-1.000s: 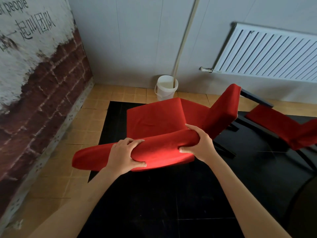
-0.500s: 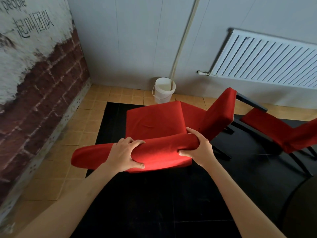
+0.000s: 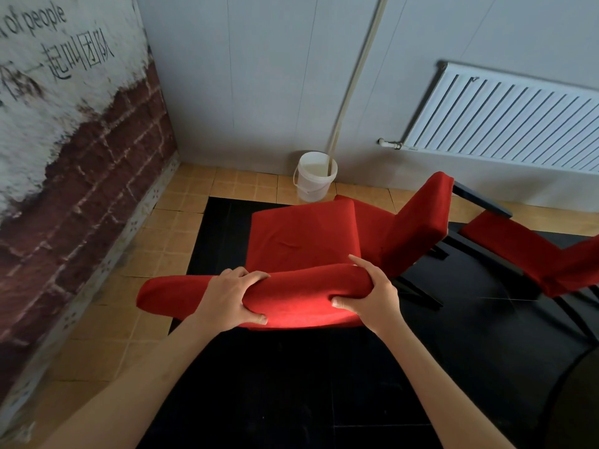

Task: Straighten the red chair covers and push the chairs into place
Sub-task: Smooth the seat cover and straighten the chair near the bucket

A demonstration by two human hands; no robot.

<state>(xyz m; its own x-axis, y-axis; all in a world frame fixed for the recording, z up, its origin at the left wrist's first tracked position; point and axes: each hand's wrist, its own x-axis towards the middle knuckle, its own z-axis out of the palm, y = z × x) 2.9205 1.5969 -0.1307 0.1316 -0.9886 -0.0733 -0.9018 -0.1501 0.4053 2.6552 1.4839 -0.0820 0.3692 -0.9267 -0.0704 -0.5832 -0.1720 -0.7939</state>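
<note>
nothing has moved: left hand (image 3: 231,298) and right hand (image 3: 369,294) grip the red chair back (image 3: 291,296).

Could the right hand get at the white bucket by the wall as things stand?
Probably not: the right hand grips the chair's backrest, and the red seat lies between it and the white bucket.

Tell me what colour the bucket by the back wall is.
White, seen in the head view: the bucket stands on the tan tiles.
</note>
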